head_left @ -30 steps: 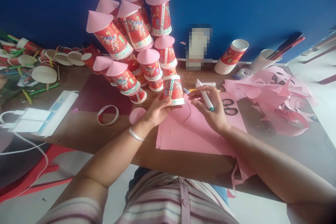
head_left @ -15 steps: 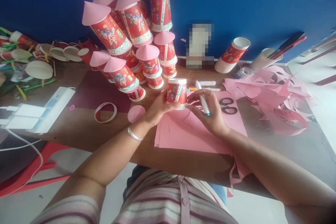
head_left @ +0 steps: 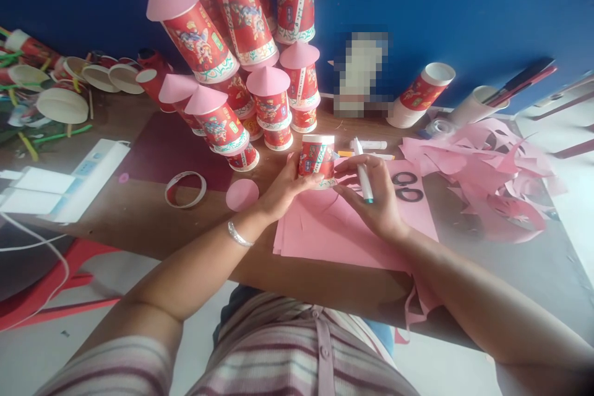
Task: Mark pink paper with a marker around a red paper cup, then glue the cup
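My left hand [head_left: 288,189] is closed around the left side and lower edge of a red printed paper cup [head_left: 316,159]. White bands edge the cup, and green pen marks show on its lower one. In my right hand [head_left: 379,201] a white marker [head_left: 364,174] is held, its green end pointing down towards me. The fingertips of that hand are at the cup's right lower edge; whether they press on it I cannot tell. Under both hands lie pink paper sheets [head_left: 343,244]. Black scissor handles [head_left: 408,187] rest on the sheets beside my right hand.
Stacked red cups with pink paper cones [head_left: 268,96] stand behind the held cup. Pink paper scraps [head_left: 492,179] pile up at right, near a pen holder [head_left: 473,106]. A pink disc [head_left: 242,194], a white paper ring [head_left: 185,190] and a power strip [head_left: 90,179] lie at left.
The whole view has shifted slightly, so the cup stacks stand higher in the picture. Both hands keep nearly the same hold on the cup and the marker.
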`<state>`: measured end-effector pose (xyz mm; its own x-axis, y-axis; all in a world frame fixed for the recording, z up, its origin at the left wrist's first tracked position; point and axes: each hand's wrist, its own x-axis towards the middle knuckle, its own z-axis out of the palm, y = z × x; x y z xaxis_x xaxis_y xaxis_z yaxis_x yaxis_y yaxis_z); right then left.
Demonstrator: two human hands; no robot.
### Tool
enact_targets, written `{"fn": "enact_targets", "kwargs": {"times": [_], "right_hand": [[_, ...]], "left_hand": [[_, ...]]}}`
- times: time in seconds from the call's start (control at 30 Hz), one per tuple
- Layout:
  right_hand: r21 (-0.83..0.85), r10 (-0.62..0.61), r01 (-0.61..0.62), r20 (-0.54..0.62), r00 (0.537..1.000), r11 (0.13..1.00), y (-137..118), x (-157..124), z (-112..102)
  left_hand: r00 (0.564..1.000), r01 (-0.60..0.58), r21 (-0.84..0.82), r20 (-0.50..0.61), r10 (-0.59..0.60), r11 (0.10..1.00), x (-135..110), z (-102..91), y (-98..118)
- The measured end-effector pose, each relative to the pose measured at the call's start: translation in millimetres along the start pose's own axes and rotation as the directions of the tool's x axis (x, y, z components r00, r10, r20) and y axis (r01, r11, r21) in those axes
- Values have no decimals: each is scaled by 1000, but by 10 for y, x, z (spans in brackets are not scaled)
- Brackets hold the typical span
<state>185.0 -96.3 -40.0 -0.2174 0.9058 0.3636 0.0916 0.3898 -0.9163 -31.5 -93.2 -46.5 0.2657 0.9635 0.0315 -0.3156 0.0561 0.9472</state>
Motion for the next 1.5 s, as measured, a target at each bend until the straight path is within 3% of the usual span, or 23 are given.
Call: {"fn": "enact_targets", "kwargs": {"times": [0.13,0.5,0.8,0.9,1.13,1.33,1.5], "right_hand": [[0,20,-20,-7,1000,1000,-12,-6,10],[2,-22,22,-34,999,1000,-19,4,-40],[52,-1,5,-69,998,999,83,-27,-34],[50,-1,5,-72,997,999,114,-36,-44],[7,-54,55,-152,987,998,165,71,-130],[21,11,-7,-188,982,1000,239,156,-173],[-182,-102,68,-184,978,981,229,148,-221]], "left_hand": [[992,22,-5,121,-21,1000,21,59,85],[990,127,-233,89,-109,964,61,-9,102],[984,159,-256,116,-134,953,46,-13,147],[989,132,-231,95,-113,964,47,-9,139],[997,-70,-23,27,71,997,99,-21,96],[998,-67,-89,-20,65,994,133,-44,63],[1000,5,-192,-12,-8,981,114,-27,135]]}}
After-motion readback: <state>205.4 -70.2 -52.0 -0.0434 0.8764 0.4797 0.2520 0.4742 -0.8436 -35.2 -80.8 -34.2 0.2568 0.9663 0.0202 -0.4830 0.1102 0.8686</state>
